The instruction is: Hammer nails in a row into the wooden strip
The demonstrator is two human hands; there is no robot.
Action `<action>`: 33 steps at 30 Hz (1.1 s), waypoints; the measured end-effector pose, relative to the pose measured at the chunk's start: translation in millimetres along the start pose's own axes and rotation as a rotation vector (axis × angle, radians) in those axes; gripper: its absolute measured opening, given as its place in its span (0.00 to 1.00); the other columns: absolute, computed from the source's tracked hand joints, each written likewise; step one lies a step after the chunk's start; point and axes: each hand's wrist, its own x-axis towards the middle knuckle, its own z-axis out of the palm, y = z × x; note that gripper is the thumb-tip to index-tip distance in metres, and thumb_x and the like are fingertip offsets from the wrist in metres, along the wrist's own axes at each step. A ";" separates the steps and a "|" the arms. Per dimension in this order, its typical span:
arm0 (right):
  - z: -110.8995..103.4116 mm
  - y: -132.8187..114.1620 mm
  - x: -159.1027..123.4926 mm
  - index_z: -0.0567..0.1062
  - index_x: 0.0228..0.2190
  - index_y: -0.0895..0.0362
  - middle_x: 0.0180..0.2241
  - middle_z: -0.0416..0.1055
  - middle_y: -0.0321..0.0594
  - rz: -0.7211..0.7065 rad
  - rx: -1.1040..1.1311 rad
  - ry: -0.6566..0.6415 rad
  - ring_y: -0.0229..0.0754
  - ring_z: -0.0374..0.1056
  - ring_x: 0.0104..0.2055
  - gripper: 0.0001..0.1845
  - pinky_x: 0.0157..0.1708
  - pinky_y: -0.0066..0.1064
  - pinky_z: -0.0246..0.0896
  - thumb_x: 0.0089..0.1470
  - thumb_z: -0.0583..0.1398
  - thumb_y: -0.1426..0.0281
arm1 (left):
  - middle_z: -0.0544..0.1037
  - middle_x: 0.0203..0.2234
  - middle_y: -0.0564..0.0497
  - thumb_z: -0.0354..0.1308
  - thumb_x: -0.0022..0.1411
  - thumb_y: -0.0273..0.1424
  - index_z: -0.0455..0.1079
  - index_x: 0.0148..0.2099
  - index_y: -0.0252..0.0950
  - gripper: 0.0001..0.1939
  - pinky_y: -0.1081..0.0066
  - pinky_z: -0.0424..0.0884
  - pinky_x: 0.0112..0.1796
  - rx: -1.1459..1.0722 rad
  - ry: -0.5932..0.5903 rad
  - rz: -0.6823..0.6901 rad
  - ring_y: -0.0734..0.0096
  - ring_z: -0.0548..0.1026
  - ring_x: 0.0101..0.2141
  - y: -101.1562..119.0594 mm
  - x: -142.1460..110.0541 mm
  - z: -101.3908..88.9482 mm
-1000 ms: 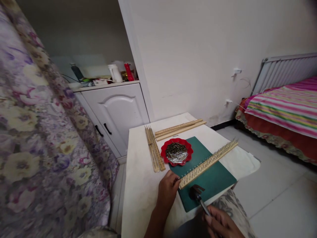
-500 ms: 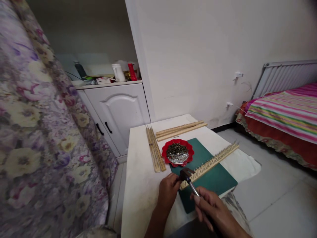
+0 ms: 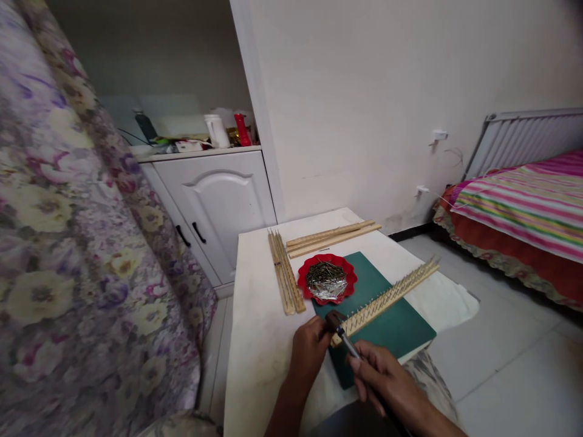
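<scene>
My right hand [image 3: 387,379] is wrapped round the handle of a hammer [image 3: 350,345], its dark head over the near-left end of a wooden strip [image 3: 392,301]. Several nails stand in a dense row along that strip, many of them leaning. At the same end my left hand [image 3: 310,349] is closed, with thumb and fingers pinched beside the hammer head; what they pinch is hidden. Beneath the strip lies a dark green board [image 3: 364,270]. A red scalloped bowl [image 3: 302,280] behind the hands holds a heap of loose nails [image 3: 325,278].
Left of the bowl lies a bundle of nailed strips [image 3: 285,273]. More wooden strips [image 3: 332,237] lie along the back of the white table [image 3: 259,358], with one loose nail [image 3: 323,249] near them. A floral curtain [image 3: 113,243] hangs at left; a bed [image 3: 523,212] stands at right.
The hammer head has shifted slightly left and down, closer to my left fingers. My left hand stays at the strip's near end.
</scene>
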 end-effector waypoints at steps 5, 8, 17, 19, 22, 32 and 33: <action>-6.6 -6.7 -23.2 0.64 0.27 0.57 0.15 0.65 0.26 0.025 0.050 0.030 0.24 0.47 0.08 0.17 0.09 0.19 0.34 0.55 0.53 0.55 | 0.69 0.24 0.54 0.52 0.55 0.29 0.70 0.29 0.36 0.07 0.76 0.61 0.29 -0.002 0.008 0.012 0.75 0.68 0.27 -0.2 -1.7 2.9; -13.7 2.3 -40.2 0.64 0.27 0.57 0.15 0.65 0.27 0.078 0.097 0.023 0.24 0.46 0.08 0.17 0.09 0.19 0.33 0.55 0.54 0.56 | 0.70 0.25 0.53 0.53 0.54 0.29 0.70 0.30 0.36 0.05 0.76 0.62 0.30 -0.016 0.008 0.000 0.75 0.68 0.27 -0.9 -4.2 6.6; -26.2 49.0 -52.0 0.63 0.25 0.56 0.12 0.65 0.27 0.174 0.195 0.068 0.24 0.46 0.06 0.20 0.07 0.19 0.33 0.51 0.55 0.52 | 0.73 0.28 0.52 0.52 0.56 0.31 0.70 0.35 0.37 0.07 0.75 0.65 0.32 0.047 0.032 -0.023 0.74 0.70 0.29 3.2 -1.1 -17.0; -27.5 49.6 -51.7 0.63 0.25 0.57 0.11 0.65 0.27 0.178 0.211 0.065 0.25 0.46 0.06 0.20 0.07 0.19 0.33 0.51 0.56 0.52 | 0.74 0.29 0.52 0.51 0.58 0.31 0.70 0.36 0.37 0.08 0.74 0.65 0.33 0.120 0.078 -0.021 0.73 0.70 0.30 10.7 14.5 -25.6; -29.9 49.0 -51.8 0.64 0.24 0.57 0.12 0.65 0.27 0.179 0.228 0.068 0.24 0.47 0.06 0.19 0.08 0.19 0.33 0.51 0.56 0.53 | 0.74 0.33 0.50 0.50 0.59 0.30 0.70 0.38 0.37 0.09 0.74 0.65 0.37 0.267 -0.030 0.060 0.72 0.71 0.34 24.9 50.3 -26.6; -36.2 55.8 -48.1 0.66 0.26 0.57 0.11 0.63 0.27 0.217 0.294 0.058 0.25 0.46 0.09 0.21 0.10 0.19 0.35 0.48 0.57 0.51 | 0.78 0.32 0.42 0.55 0.52 0.28 0.74 0.33 0.34 0.07 0.68 0.66 0.35 0.698 -0.311 -0.175 0.61 0.74 0.35 25.4 125.7 24.7; -36.3 54.6 -48.0 0.66 0.26 0.57 0.11 0.62 0.27 0.224 0.296 0.055 0.25 0.46 0.09 0.22 0.10 0.19 0.34 0.48 0.58 0.50 | 0.78 0.32 0.41 0.55 0.52 0.27 0.74 0.33 0.33 0.08 0.68 0.67 0.35 0.715 -0.314 -0.190 0.60 0.75 0.35 24.2 126.3 26.4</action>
